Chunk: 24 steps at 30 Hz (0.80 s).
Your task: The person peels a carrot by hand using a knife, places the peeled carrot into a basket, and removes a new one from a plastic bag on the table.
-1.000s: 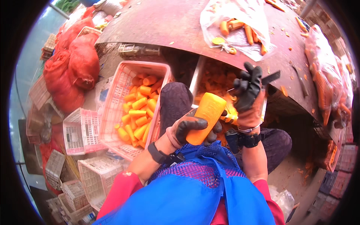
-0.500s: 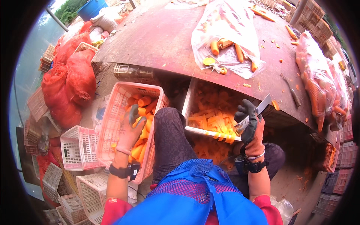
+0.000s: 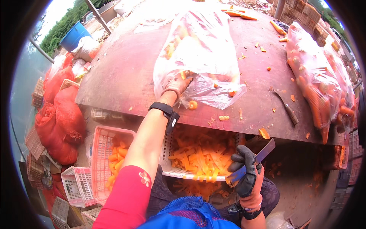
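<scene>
My left hand (image 3: 177,84), in an orange glove, reaches into the mouth of a clear plastic bag (image 3: 204,49) of carrots on the table. Plastic and glare partly hide its fingers, so its grip does not show; a bit of carrot (image 3: 183,74) is beside them. My right hand (image 3: 248,176), gloved in orange with dark grey fingers, is closed around a flat-bladed knife (image 3: 265,151). It is held just off the right front corner of a white crate (image 3: 183,175) full of orange peelings (image 3: 202,158). A pink crate (image 3: 100,162) holding peeled carrot pieces (image 3: 117,158) stands left of my left forearm.
The reddish tabletop (image 3: 122,82) carries a wooden-handled blade (image 3: 286,108), carrot scraps and loose carrots (image 3: 240,15). More bagged carrots (image 3: 316,84) lie at its right edge. Red sacks (image 3: 65,126) and stacked crates (image 3: 78,186) are on the left, with a blue tub (image 3: 75,36) behind.
My left hand has gone from the pink crate up and forward to the plastic bag. My right hand keeps the knife beside the white crate. The view has shifted.
</scene>
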Motion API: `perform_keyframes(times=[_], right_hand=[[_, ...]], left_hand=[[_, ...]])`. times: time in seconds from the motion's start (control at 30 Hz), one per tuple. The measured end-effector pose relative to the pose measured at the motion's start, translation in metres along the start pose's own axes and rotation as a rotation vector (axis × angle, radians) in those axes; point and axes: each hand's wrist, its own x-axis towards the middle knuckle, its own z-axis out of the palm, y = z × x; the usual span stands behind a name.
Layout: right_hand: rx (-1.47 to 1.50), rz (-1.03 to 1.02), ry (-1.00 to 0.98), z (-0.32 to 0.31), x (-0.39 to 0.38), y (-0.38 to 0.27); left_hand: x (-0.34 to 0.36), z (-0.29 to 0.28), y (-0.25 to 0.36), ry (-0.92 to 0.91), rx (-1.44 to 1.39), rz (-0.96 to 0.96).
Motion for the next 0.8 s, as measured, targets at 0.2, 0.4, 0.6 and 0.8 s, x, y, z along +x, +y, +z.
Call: perform_keyframes(times=[0.2,0.4,0.6,0.8], right_hand=[[0.011,0.019,0.038,-0.003,0.004,-0.001],[0.026,0.007,-0.022,0.005,-0.003,0.000],[0.080,-0.001,-0.090,0.003,0.001,0.022],[0.005,-0.019,-0.095,0.006,-0.002,0.019]], left_hand=[[0.038,0.026,-0.068,-0.007,-0.227,-0.164],[-0.022,-0.007,-0.103,-0.467,-1.264,-0.060],[-0.103,-0.031,-0.079,-0.629,-0.665,0.303],[-0.051,-0.015,-0.055,-0.082,-0.417,0.293]])
